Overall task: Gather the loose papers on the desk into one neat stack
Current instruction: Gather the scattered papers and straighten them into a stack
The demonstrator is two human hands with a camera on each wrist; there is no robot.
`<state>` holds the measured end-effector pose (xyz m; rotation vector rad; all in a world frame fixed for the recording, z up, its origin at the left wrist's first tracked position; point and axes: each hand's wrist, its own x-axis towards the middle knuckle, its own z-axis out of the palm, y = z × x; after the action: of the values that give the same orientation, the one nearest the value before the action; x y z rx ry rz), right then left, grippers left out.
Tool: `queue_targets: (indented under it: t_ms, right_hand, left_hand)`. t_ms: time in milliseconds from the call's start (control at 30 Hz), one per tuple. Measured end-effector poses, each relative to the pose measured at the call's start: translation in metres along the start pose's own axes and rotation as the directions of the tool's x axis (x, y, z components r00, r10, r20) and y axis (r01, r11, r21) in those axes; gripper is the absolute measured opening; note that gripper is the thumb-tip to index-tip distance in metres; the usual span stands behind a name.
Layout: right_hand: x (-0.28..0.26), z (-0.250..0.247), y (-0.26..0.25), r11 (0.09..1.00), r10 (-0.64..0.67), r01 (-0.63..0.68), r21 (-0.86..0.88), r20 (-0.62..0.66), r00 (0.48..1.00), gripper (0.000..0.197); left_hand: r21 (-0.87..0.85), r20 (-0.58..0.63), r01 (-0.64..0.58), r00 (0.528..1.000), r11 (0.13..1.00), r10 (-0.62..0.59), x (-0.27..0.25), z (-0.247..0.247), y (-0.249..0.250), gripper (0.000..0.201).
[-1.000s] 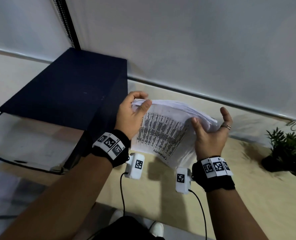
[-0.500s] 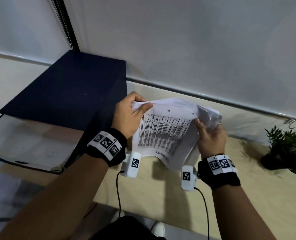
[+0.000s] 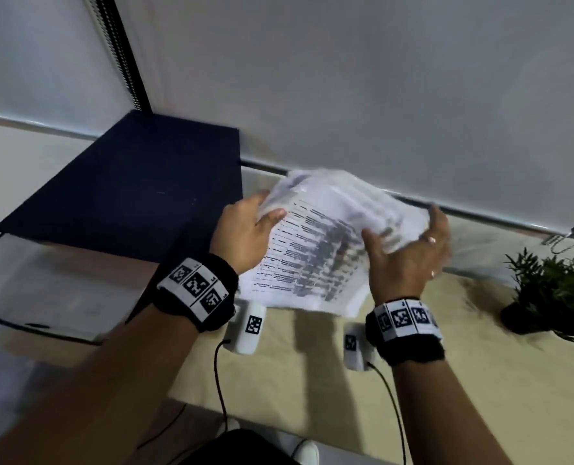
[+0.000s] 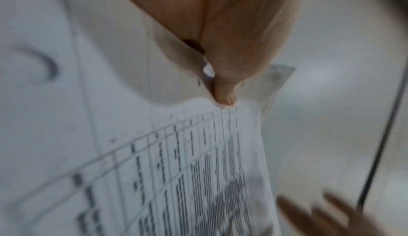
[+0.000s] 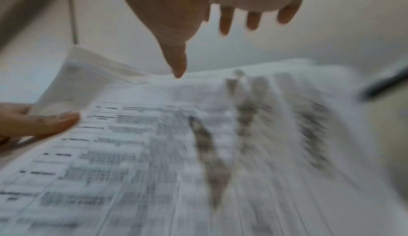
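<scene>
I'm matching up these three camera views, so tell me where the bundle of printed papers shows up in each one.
Head: the papers sit mid-frame above the desk, between the left hand and right hand.
Left wrist: they fill the left and lower centre, pinched near the top edge.
Right wrist: they spread across the lower frame, blurred.
Shared landmark: the left thumb pressed on the printed table.

White papers [image 3: 316, 250] printed with black tables.

Head overhead; wrists close (shared papers [image 3: 326, 250])
</scene>
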<state>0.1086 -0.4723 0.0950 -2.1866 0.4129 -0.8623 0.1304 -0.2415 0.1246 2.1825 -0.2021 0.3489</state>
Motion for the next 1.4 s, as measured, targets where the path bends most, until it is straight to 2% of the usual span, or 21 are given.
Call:
queue_targets:
  t_ms: [67, 133, 200, 267, 300, 333, 367, 433, 500, 567, 600, 633, 700, 800, 867, 967, 1033, 1133, 1233, 1300, 1400]
  right_hand:
    - [-0.014, 0.008, 0.024, 0.952, 0.307, -0.307, -0.007, 0.034, 0.951, 0.118]
    - [-0.022, 0.018, 0.042, 0.817, 0.561, -0.572, 0.076, 0.123, 0.819, 0.128]
    - [-0.027, 0.024, 0.047, 0.720, 0.627, -0.685, 0.110, 0.320, 0.710, 0.116]
    - [-0.028, 0.031, 0.049, 0.471, 0.618, -0.802, 0.366, 0.512, 0.597, 0.104]
    - [-0.027, 0.031, 0.047, 0.268, 0.614, -0.809, 0.523, 0.555, 0.562, 0.097]
    - [-0.024, 0.027, 0.046, 0.132, 0.612, -0.773, 0.621, 0.563, 0.556, 0.083]
    - [-0.021, 0.023, 0.044, 0.071, 0.618, -0.728, 0.682, 0.543, 0.569, 0.065]
    - [-0.015, 0.011, 0.037, 0.130, 0.623, -0.710, 0.692, 0.500, 0.602, 0.030]
    - [-0.011, 0.005, 0.037, 0.219, 0.609, -0.654, 0.724, 0.423, 0.671, 0.019]
    - [-0.009, -0.004, 0.035, 0.372, 0.523, -0.562, 0.739, 0.334, 0.784, 0.016]
    - [-0.010, -0.009, 0.034, 0.458, 0.452, -0.514, 0.725, 0.308, 0.837, 0.017]
    - [-0.011, -0.014, 0.033, 0.522, 0.371, -0.476, 0.707, 0.314, 0.874, 0.016]
    - [-0.013, -0.026, 0.025, 0.594, 0.269, -0.453, 0.665, 0.367, 0.891, 0.006]
    - [-0.014, -0.033, 0.024, 0.688, 0.186, -0.407, 0.601, 0.396, 0.899, 0.016]
    - [-0.013, -0.036, 0.026, 0.702, 0.136, -0.383, 0.600, 0.416, 0.899, 0.009]
    - [-0.010, -0.037, 0.025, 0.727, 0.087, -0.348, 0.593, 0.423, 0.902, 0.017]
    - [-0.009, -0.040, 0.021, 0.731, 0.068, -0.302, 0.611, 0.375, 0.925, 0.019]
    - [-0.010, -0.040, 0.020, 0.719, 0.052, -0.240, 0.652, 0.293, 0.955, 0.005]
    - [-0.018, -0.031, 0.031, 0.711, 0.110, -0.301, 0.636, 0.322, 0.940, 0.024]
    - [-0.022, -0.024, 0.035, 0.729, 0.118, -0.317, 0.607, 0.344, 0.931, 0.037]
    - [-0.022, -0.016, 0.036, 0.737, 0.140, -0.324, 0.593, 0.335, 0.932, 0.037]
  left_hand:
    - [-0.144, -0.141, 0.074, 0.985, 0.987, -0.095, -0.005, 0.003, -0.010, 0.026]
    - [-0.332, -0.204, 0.180, 0.945, 0.926, -0.257, -0.007, 0.007, -0.020, 0.022]
    - [-0.521, -0.188, 0.233, 0.907, 0.821, -0.377, -0.009, 0.014, -0.030, 0.018]
    - [-0.655, -0.134, 0.256, 0.887, 0.711, -0.443, -0.012, 0.023, -0.036, 0.013]
    - [-0.702, -0.099, 0.271, 0.879, 0.659, -0.467, -0.015, 0.027, -0.039, 0.014]
    - [-0.745, -0.052, 0.288, 0.874, 0.602, -0.484, -0.020, 0.034, -0.045, 0.017]
    - [-0.785, 0.010, 0.319, 0.863, 0.531, -0.504, -0.027, 0.039, -0.048, 0.020]
    - [-0.828, 0.184, 0.424, 0.824, 0.368, -0.536, -0.042, 0.053, -0.064, 0.028]
    - [-0.791, 0.324, 0.541, 0.766, 0.285, -0.555, -0.055, 0.067, -0.083, 0.033]
    - [-0.687, 0.310, 0.629, 0.707, 0.365, -0.635, -0.061, 0.076, -0.097, 0.032]
    - [-0.611, 0.231, 0.650, 0.692, 0.452, -0.684, -0.060, 0.078, -0.099, 0.046]
    - [-0.535, 0.139, 0.642, 0.708, 0.549, -0.692, -0.058, 0.077, -0.096, 0.068]
    - [-0.455, 0.029, 0.520, 0.820, 0.723, -0.571, -0.047, 0.069, -0.085, 0.102]
    - [-0.462, 0.118, 0.386, 0.919, 0.799, -0.375, -0.017, 0.052, -0.062, 0.126]
    - [-0.563, 0.209, 0.396, 0.917, 0.725, -0.339, -0.002, 0.041, -0.057, 0.121]
    - [-0.645, 0.250, 0.399, 0.916, 0.651, -0.314, -0.001, 0.031, -0.050, 0.082]
    - [-0.640, 0.107, 0.287, 0.952, 0.713, -0.287, -0.005, 0.030, -0.042, 0.055]
    - [-0.601, -0.087, 0.132, 0.970, 0.788, -0.229, -0.009, 0.027, -0.033, 0.034]
    - [-0.533, -0.013, 0.154, 0.982, 0.832, -0.190, -0.016, 0.031, -0.041, 0.028]
    - [-0.490, 0.037, 0.172, 0.983, 0.854, -0.177, -0.021, 0.035, -0.048, 0.037]
    - [-0.517, 0.036, 0.166, 0.984, 0.840, -0.172, -0.017, 0.040, -0.051, 0.049]
